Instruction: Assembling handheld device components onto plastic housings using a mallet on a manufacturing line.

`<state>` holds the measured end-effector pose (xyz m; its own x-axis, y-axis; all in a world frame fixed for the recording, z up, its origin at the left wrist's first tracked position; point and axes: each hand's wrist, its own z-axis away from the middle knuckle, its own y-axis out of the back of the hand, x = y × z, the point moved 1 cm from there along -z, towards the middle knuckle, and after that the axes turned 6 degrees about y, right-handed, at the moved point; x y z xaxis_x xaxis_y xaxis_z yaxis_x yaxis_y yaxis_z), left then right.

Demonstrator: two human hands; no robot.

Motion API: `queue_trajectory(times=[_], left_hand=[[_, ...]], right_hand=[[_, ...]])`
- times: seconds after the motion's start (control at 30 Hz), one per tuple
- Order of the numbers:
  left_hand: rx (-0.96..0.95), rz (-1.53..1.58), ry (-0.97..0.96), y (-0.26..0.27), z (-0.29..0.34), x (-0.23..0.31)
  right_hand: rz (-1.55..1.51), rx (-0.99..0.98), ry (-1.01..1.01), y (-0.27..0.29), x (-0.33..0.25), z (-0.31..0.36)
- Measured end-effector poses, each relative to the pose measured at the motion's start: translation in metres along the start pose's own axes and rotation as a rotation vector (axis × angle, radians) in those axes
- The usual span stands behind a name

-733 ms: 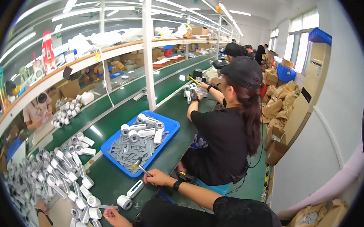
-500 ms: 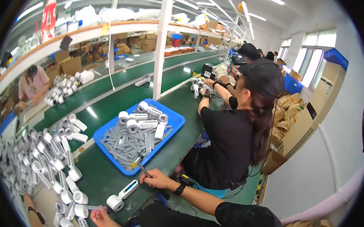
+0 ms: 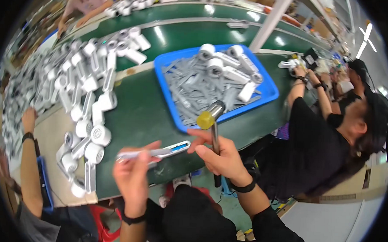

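My left hand (image 3: pixel 133 176) pinches a thin, light grey plastic strip (image 3: pixel 161 153) between thumb and fingers. It hovers over a white handheld fan (image 3: pixel 180 147) lying on the green table; the hand hides most of the fan, leaving the handle end with a blue inside in sight. A hammer (image 3: pixel 215 137) with a yellow striking face is in my right hand (image 3: pixel 224 161), its shaft between thumb and fingers and its head up. The hammer head overlaps the near edge of a blue tray (image 3: pixel 172 107) in this view. Grey strips (image 3: pixel 182 83) fill the tray, with several white fans (image 3: pixel 237 74) on top.
A large heap of white fans (image 3: pixel 77 68) covers the table's left side. Another person's arm (image 3: pixel 31 170) reaches toward it. On the right a co-worker in black (image 3: pixel 323 144) sits close by. A white post (image 3: pixel 272 22) stands behind the tray, beside a green conveyor (image 3: pixel 180 29).
The view has tilted down and turned. My left hand has brought the grey strip from beside the heap to the fan on the table. My right hand still holds the hammer.
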<state>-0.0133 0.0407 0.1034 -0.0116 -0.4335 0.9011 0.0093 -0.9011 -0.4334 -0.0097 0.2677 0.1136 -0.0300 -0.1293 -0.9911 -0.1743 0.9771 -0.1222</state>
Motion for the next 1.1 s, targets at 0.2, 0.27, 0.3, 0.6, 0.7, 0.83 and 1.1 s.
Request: queue_trajectory(times=[0.2,0.27,0.3,0.6,0.7,0.83,1.1], left_hand=[[-0.045,-0.084,0.128,-0.009,0.008,-0.013],[-0.036,-0.195,0.187,-0.002,0.008,-0.015],[0.019,-0.516,-0.033,0.009,0.008,-0.021],[-0.044,-1.319,-0.428,0.064,-0.012,-0.036],[-0.119,-1.277,-0.457,0.071,-0.031,-0.028],[-0.068,-1.265,-0.432,0.072,-0.026,-0.037],[-0.029,-1.245,-0.409,0.071,-0.014,-0.038]], right_hand=[[0.139,-0.039,0.064,-0.026,0.012,-0.006],[0.141,-0.028,0.084,-0.03,0.014,-0.007],[0.204,0.01,0.094,-0.028,0.015,-0.007],[-0.011,0.133,-0.211,0.003,0.045,-0.015],[0.038,0.134,-0.24,0.002,0.053,-0.02],[0.002,0.138,-0.243,-0.007,0.059,-0.022],[-0.067,0.136,-0.236,-0.008,0.074,-0.018]])
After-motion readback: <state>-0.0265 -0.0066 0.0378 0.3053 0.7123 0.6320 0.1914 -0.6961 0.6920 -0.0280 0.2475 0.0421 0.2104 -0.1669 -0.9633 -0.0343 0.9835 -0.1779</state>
